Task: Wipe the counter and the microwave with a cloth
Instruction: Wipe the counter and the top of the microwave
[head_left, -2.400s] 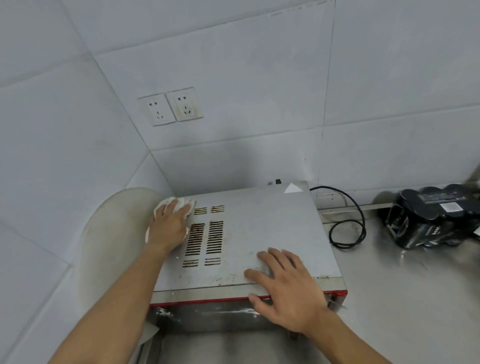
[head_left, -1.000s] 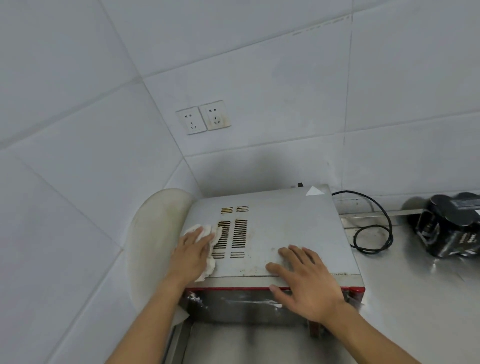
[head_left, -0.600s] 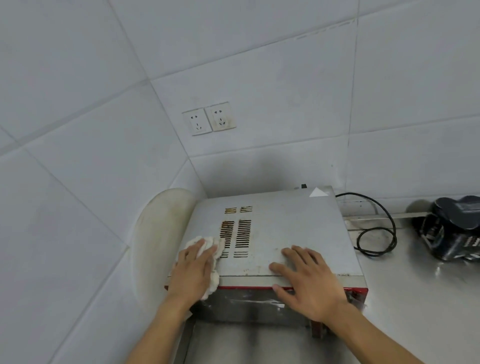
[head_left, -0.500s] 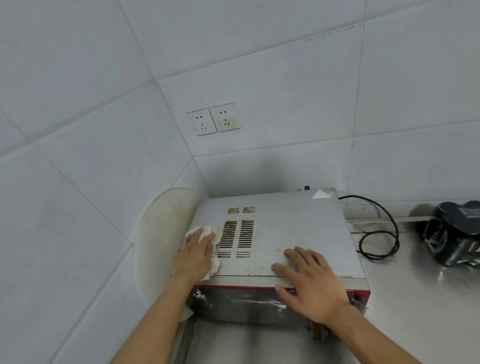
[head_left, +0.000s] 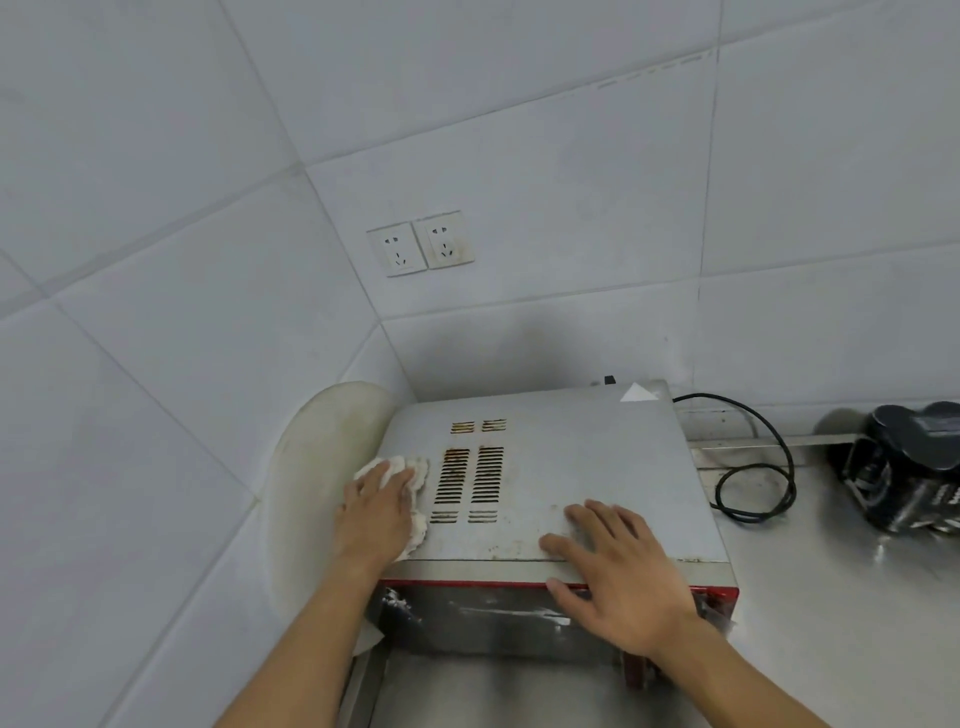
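White and crumpled, the small soft cloth (head_left: 415, 467) lies on the left part of the grey metal microwave's (head_left: 571, 457) top, just beside the rows of rust-stained vent slots (head_left: 470, 483). Our left hand (head_left: 374, 514) lies flat on it, fingers straight and pressing down. The cloth shows beyond the fingertips and along the hand's right side, with most of it under the palm.

We judge the cloth to be light and limp. It will bunch or slide out unless the whole palm bears on it, so a flat press over its middle suits it better than a pinch at a corner. The slot edges may snag it.

Our right hand (head_left: 618, 571) is spread wide on the near right part of the top, thumb hooked over the red-trimmed front edge, holding nothing and, we think, steadying the box. The microwave looks stiff and heavy enough to stay put. It stands in the tiled corner on the stainless steel counter (head_left: 831, 623), which stretches away to the right of both hands.
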